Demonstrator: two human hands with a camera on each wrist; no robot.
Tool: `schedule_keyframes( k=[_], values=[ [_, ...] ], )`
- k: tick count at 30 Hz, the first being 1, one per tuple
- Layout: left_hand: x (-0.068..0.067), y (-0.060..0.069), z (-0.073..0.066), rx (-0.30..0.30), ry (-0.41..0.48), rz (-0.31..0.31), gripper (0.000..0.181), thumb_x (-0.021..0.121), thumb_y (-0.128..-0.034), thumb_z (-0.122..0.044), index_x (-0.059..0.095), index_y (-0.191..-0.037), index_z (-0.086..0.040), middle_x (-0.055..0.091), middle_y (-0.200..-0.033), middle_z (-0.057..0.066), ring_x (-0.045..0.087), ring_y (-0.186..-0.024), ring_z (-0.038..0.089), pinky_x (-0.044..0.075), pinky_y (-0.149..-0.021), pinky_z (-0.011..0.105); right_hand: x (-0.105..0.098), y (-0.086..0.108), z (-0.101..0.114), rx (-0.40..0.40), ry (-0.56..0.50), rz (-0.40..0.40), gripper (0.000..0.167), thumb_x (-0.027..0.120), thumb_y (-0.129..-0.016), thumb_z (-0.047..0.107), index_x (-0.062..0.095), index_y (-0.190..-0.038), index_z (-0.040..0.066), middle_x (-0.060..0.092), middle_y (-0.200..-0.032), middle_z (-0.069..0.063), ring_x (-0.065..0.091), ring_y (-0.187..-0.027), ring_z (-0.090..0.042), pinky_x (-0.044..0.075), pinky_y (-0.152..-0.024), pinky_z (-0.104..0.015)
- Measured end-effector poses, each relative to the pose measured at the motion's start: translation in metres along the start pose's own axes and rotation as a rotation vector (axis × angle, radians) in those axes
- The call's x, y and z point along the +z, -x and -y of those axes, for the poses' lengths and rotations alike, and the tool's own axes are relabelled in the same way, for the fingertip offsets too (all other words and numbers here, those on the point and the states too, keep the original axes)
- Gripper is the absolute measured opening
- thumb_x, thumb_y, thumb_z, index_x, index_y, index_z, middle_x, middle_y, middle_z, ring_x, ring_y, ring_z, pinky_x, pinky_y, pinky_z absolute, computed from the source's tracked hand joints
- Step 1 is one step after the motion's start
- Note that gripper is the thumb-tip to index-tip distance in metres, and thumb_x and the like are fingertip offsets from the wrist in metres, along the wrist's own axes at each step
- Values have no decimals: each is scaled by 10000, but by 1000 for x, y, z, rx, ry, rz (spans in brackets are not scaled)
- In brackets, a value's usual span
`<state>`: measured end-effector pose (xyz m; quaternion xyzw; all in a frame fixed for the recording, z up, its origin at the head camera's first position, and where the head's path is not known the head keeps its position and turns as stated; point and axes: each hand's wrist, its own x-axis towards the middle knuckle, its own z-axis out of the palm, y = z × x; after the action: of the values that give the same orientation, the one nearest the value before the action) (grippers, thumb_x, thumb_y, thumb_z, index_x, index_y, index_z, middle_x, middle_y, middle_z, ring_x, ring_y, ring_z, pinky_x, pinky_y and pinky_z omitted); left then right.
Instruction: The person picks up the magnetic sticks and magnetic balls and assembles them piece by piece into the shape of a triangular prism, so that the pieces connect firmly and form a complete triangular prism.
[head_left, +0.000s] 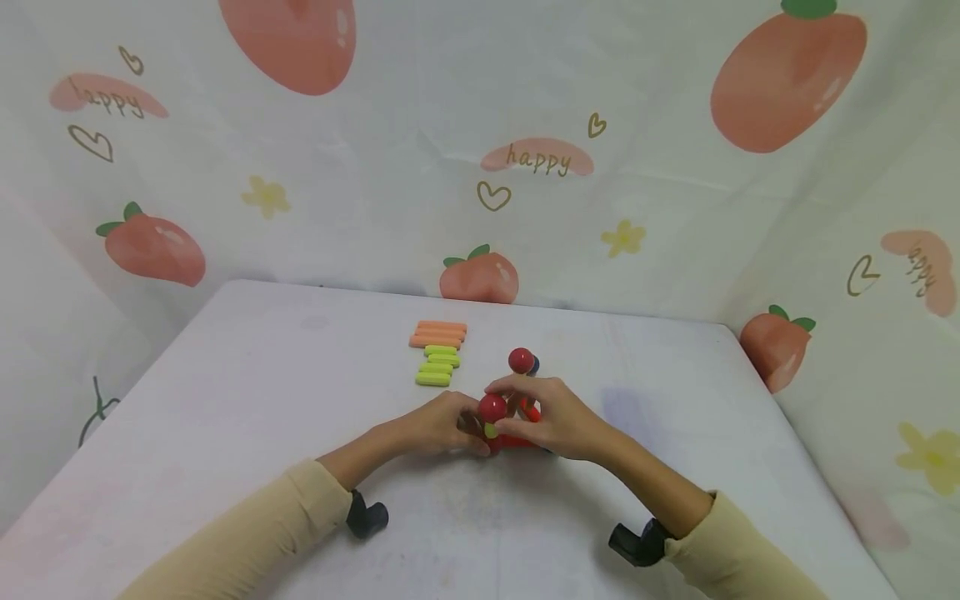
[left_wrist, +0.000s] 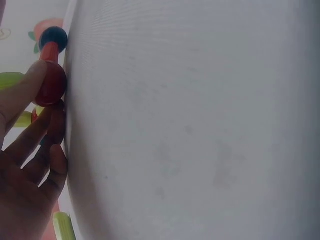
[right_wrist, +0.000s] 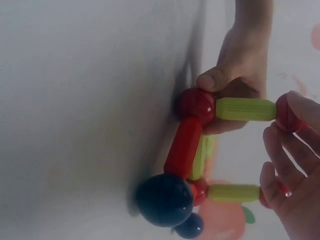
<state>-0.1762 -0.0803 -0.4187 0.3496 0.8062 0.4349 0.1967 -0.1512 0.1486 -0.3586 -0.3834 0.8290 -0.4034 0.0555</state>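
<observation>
A small frame of toy building rods and balls sits on the table. My left hand [head_left: 442, 425] grips the red ball [right_wrist: 195, 106] at its near left corner, thumb on one side and fingers on the other. From that ball a yellow-green rod [right_wrist: 245, 109] stands upright, topped by another red ball [head_left: 492, 407]. My right hand [head_left: 562, 421] pinches this top ball between thumb and fingers. A red rod [right_wrist: 183, 148] joins the corner ball to a dark blue ball [right_wrist: 164, 201]. Behind, a second yellow-green rod [right_wrist: 232, 192] also carries a red ball [head_left: 521, 360].
Beyond my hands lie several orange rods [head_left: 438, 333] in a row, with several yellow-green rods [head_left: 435, 378] just nearer. The white table [head_left: 262, 400] ends at a patterned curtain [head_left: 390, 208]. Black wrist camera mounts [head_left: 639, 543] stick out from both wrists.
</observation>
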Motion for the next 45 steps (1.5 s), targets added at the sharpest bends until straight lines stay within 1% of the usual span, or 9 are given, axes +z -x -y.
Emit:
schedule_keyframes(
  k=[7, 12, 21, 26, 29, 32, 35, 39, 45],
  values=[
    [0, 0, 1, 1, -8, 1, 340, 796, -850, -108, 704, -1177, -116, 711, -1006, -82, 654, -911, 55, 525, -864, 225, -1, 1, -5, 10, 14, -4, 414, 778, -874, 180, 636, -1255, 108, 693, -1065, 37, 641, -895, -152, 569, -767, -453],
    [1, 0, 0, -18, -28, -3, 345, 799, -851, -131, 701, -1181, -130, 709, -1009, -101, 646, -919, 52, 521, -865, 223, -5, 15, -18, 33, 45, -22, 427, 780, -873, 220, 638, -1257, 100, 698, -1110, -14, 649, -910, -205, 554, -776, -430],
    [-6, 5, -1, -60, -43, 2, 346, 771, -866, -93, 700, -1201, -147, 697, -1037, -91, 637, -961, 84, 528, -858, 244, -10, 50, -56, 184, 88, 20, 459, 776, -872, 270, 635, -1264, 77, 678, -1164, -34, 607, -963, -165, 525, -814, -349],
    [-22, 8, 8, -56, -85, -125, 316, 725, -900, -65, 695, -1211, -112, 699, -1037, -18, 634, -946, 118, 538, -826, 256, -11, 58, -67, 203, 43, 44, 445, 762, -886, 224, 634, -1277, 54, 680, -1180, -49, 626, -970, -168, 532, -830, -346],
    [-36, 8, 16, -30, -102, -241, 287, 716, -902, -47, 699, -1188, -59, 711, -1047, 48, 643, -942, 154, 545, -832, 287, -11, 59, -69, 222, 22, 54, 442, 761, -886, 208, 637, -1282, 56, 679, -1193, -40, 635, -968, -157, 537, -841, -323],
    [-49, 8, 23, -52, -138, -375, 266, 702, -904, -34, 701, -1169, -39, 716, -1049, 67, 644, -949, 187, 542, -843, 340, -10, 58, -69, 236, 8, 60, 444, 761, -887, 206, 635, -1287, 60, 677, -1195, -37, 640, -967, -154, 542, -845, -310],
    [-61, 8, 30, -124, -169, -507, 264, 689, -912, -30, 697, -1175, -41, 709, -1088, 75, 635, -986, 223, 537, -847, 391, -10, 58, -69, 246, 3, 66, 448, 762, -888, 208, 632, -1291, 62, 676, -1197, -40, 641, -975, -160, 544, -849, -307],
    [-73, 6, 41, -225, -208, -619, 297, 656, -943, -46, 660, -1240, -25, 667, -1207, 134, 604, -1100, 291, 510, -919, 455, -11, 58, -70, 254, -3, 72, 451, 762, -889, 208, 630, -1295, 63, 673, -1200, -42, 641, -986, -167, 543, -855, -302],
    [-83, 3, 58, -370, -228, -635, 317, 611, -965, -69, 633, -1277, -16, 606, -1277, 184, 558, -1181, 336, 460, -1003, 498, -10, 58, -70, 253, -7, 69, 443, 765, -887, 211, 631, -1286, 75, 678, -1147, -12, 629, -961, -158, 543, -845, -299]
  ],
)
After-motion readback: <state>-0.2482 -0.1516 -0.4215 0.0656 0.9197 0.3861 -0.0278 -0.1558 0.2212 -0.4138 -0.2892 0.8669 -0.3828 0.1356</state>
